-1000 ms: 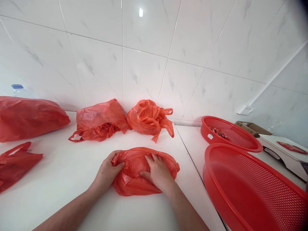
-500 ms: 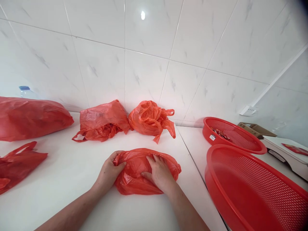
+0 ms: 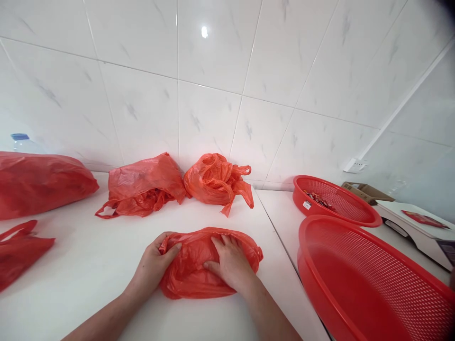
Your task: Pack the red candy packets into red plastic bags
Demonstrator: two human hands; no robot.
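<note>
A crumpled red plastic bag (image 3: 194, 258) lies on the white tabletop in front of me. My left hand (image 3: 156, 260) grips its left edge, thumb over the top and fingers tucked behind the plastic. With fingers spread, my right hand (image 3: 229, 260) lies on the bag's right half and presses on the film; its fingertips reach the far rim. What is inside the bag cannot be seen. Behind it, near the wall, rest a red bag with loose handles (image 3: 145, 182) and a knotted red bag (image 3: 218, 180).
At left are a large full red bag (image 3: 42, 182), a smaller red bag (image 3: 23, 251) and a blue-capped bottle (image 3: 21, 142). To the right stand a large red basket (image 3: 320, 279), another red basket (image 3: 302, 194) holding small wrapped items, a scale (image 3: 408, 213) and a cardboard box (image 3: 369, 193).
The camera view has shifted slightly, so the scene sits a bit further left and the bags a bit lower. Both hands keep nearly the same places on the bag.
</note>
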